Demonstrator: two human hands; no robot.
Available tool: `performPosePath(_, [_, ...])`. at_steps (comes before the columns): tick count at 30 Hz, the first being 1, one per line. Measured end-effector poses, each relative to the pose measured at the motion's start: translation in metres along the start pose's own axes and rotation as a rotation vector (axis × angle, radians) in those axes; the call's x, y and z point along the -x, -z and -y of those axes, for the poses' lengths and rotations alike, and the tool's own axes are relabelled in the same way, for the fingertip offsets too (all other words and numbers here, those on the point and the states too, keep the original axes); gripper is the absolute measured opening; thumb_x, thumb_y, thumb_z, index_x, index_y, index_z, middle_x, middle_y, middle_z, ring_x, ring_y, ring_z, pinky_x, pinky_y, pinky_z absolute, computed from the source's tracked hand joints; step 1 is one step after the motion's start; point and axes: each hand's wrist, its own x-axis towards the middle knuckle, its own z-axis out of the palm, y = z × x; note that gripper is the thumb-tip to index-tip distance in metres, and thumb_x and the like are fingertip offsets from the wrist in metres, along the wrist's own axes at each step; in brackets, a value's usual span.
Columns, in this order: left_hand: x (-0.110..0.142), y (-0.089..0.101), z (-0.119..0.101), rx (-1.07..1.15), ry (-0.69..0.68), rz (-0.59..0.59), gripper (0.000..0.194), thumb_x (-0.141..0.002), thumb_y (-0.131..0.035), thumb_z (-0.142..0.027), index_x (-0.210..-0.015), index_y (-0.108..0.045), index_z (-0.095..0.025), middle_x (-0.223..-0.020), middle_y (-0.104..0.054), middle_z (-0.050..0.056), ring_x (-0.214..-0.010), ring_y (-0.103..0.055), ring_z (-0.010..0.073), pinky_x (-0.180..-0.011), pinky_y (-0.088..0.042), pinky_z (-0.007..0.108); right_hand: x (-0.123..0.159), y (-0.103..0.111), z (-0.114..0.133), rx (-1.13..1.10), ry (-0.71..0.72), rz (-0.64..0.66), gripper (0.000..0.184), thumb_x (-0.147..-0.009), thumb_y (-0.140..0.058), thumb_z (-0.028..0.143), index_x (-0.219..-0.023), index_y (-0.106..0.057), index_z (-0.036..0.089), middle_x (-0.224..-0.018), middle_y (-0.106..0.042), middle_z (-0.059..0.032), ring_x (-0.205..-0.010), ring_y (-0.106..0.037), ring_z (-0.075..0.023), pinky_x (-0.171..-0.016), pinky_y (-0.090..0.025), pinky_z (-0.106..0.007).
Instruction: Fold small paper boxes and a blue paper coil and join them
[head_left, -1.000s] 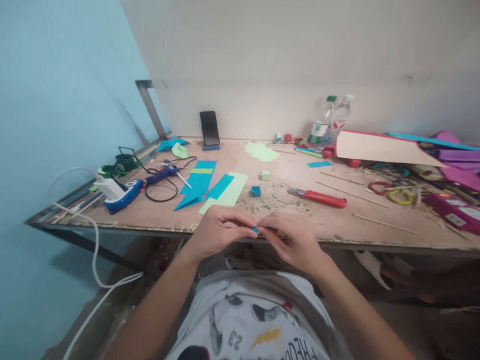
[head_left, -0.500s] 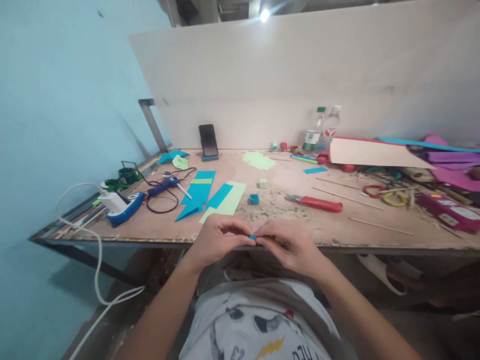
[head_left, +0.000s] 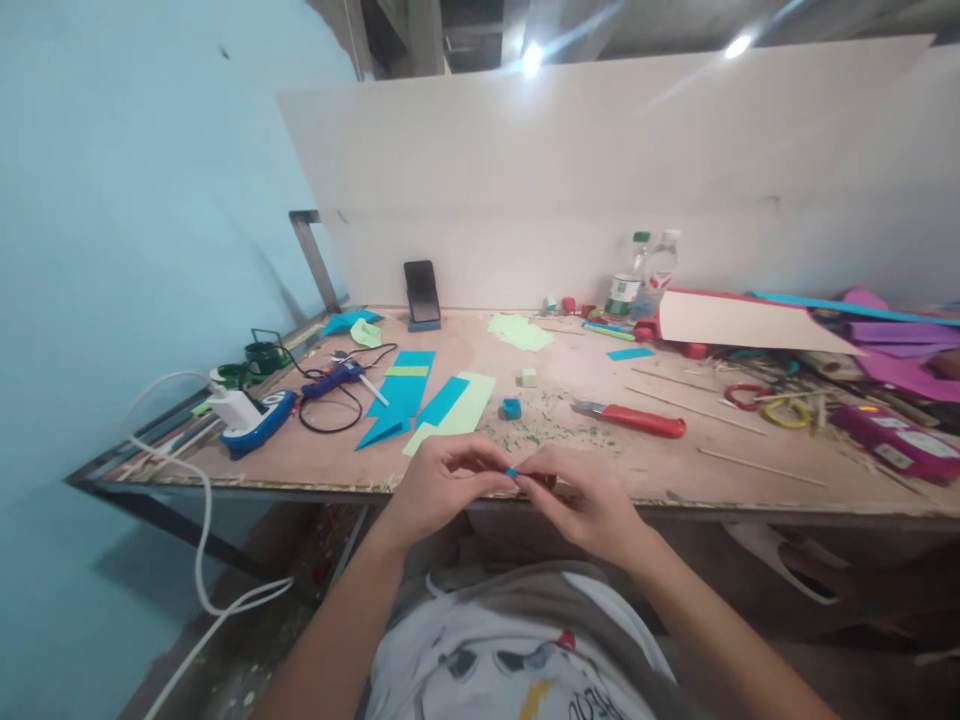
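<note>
A small piece of blue paper [head_left: 512, 473] is pinched between the fingertips of both hands at the table's near edge. My left hand [head_left: 448, 490] grips it from the left, thumb and forefinger together. From the other side my right hand [head_left: 581, 495] holds it in the same way; most of the piece is covered by fingers. Just beyond the hands sits a small folded blue paper cube [head_left: 511, 408], with a pale green cube [head_left: 528, 377] behind it. A red-handled utility knife [head_left: 641, 418] lies to the right. Cut blue paper [head_left: 410, 385] and light green paper [head_left: 459, 422] lie to the left.
A blue glue gun [head_left: 334, 377] and a power strip [head_left: 259, 425] with a white cable are at the left. A phone [head_left: 422, 292] stands at the back. Bottles [head_left: 624, 285], thin sticks [head_left: 697, 410], scissors [head_left: 784, 411] and a magenta case [head_left: 892, 440] occupy the right side.
The view has tipped slightly upward, so the table sits lower in the picture. Both hands keep their pinch on the blue paper, with only slight finger movement.
</note>
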Motion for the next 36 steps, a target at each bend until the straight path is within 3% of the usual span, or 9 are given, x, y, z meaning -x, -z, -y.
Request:
performPosePath(9, [0.0001, 0.0050, 0.0003, 0.008, 0.057, 0.033, 0.006, -0.072, -0.088, -0.014, -0.074, -0.083, -0.017, -0.074, -0.079, 0.002, -0.070, -0.069, 0.0129, -0.070, -0.055, 0.019, -0.0027, 0.0063, 0.0052, -0.084, -0.091, 0.070, 0.009, -0.099, -0.066, 0.017, -0.094, -0.073, 0.019, -0.080, -0.075, -0.0028, -0.067, -0.067, -0.0133, -0.063, -0.052, -0.023])
performPosePath(18, [-0.0004, 0.0012, -0.0019, -0.008, 0.064, 0.046, 0.007, -0.072, -0.087, -0.014, -0.076, -0.083, -0.018, -0.075, -0.080, 0.003, -0.070, -0.070, 0.0136, -0.069, -0.056, 0.020, -0.0044, 0.0091, 0.0041, -0.126, -0.077, 0.090, 0.011, -0.097, -0.066, 0.014, -0.089, -0.072, 0.019, -0.076, -0.073, -0.0012, -0.066, -0.065, -0.0124, -0.064, -0.050, -0.023])
performPosePath(26, [-0.0039, -0.0018, -0.0005, -0.031, -0.014, -0.052, 0.008, -0.072, -0.088, -0.018, -0.069, -0.080, -0.017, -0.068, -0.077, 0.002, -0.064, -0.067, 0.0127, -0.063, -0.055, 0.019, -0.0023, 0.0077, 0.0039, -0.117, -0.152, 0.075, 0.011, -0.100, -0.065, 0.019, -0.094, -0.074, 0.020, -0.079, -0.074, -0.0019, -0.066, -0.064, -0.0130, -0.062, -0.048, -0.024])
performPosePath(36, [-0.0022, -0.0024, 0.0004, -0.085, 0.018, -0.102, 0.014, -0.075, -0.086, -0.030, -0.077, -0.084, -0.016, -0.076, -0.082, 0.007, -0.068, -0.077, 0.0209, -0.064, -0.064, 0.028, -0.0016, 0.0054, 0.0031, -0.114, -0.221, 0.070, 0.013, -0.098, -0.063, 0.020, -0.095, -0.076, 0.020, -0.078, -0.074, -0.0018, -0.061, -0.058, -0.0126, -0.055, -0.043, -0.024])
